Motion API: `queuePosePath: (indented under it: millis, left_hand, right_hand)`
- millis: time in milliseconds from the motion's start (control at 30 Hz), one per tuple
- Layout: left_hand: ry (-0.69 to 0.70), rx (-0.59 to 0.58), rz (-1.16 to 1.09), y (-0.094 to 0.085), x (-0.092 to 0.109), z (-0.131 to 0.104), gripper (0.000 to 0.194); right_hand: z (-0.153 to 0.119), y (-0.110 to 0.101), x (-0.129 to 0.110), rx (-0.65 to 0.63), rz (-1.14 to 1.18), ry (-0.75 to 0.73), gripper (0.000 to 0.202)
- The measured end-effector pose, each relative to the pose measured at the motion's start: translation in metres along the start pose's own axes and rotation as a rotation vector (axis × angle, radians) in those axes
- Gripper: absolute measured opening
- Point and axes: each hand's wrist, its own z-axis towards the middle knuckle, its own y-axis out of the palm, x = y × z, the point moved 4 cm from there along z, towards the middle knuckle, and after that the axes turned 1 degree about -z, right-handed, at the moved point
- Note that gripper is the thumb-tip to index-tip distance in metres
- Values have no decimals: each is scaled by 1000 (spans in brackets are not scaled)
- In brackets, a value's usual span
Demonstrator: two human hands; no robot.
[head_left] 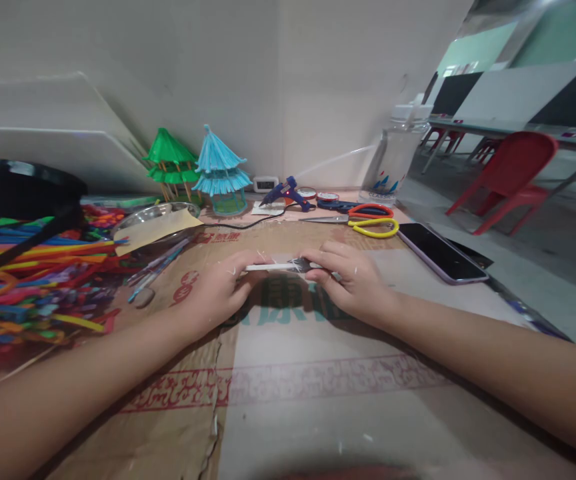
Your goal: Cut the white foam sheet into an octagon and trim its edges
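Over the cardboard-covered table, a thin, flat white piece [271,267] is held edge-on between my two hands. My left hand [221,283] pinches its left end between thumb and fingers. Close to the other end is my right hand [353,277], its thumb and fingers closed on a small dark grey part [299,265] with whitish strands. I cannot make out whether the dark part is joined to the white piece. White thread-like bits cling to both hands.
Colourful pipe cleaners [43,267] lie left. Behind stand green [171,160] and blue [221,167] tiered-roof models, a blue glue gun [288,192] with its cord, and a clear bottle [393,157]. Yellow-and-red-handled scissors [374,227] and a phone [441,252] lie right.
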Motion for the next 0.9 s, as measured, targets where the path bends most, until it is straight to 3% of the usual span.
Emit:
queuePosePath:
  millis: [633, 900]
  left_hand:
    - [-13, 8, -32, 0, -1, 0, 21]
    - [7, -11, -6, 1, 1, -2, 25]
  right_hand:
    - [-1, 0, 3, 50, 44, 23, 29]
    - [-1, 0, 1, 6, 32, 15, 30]
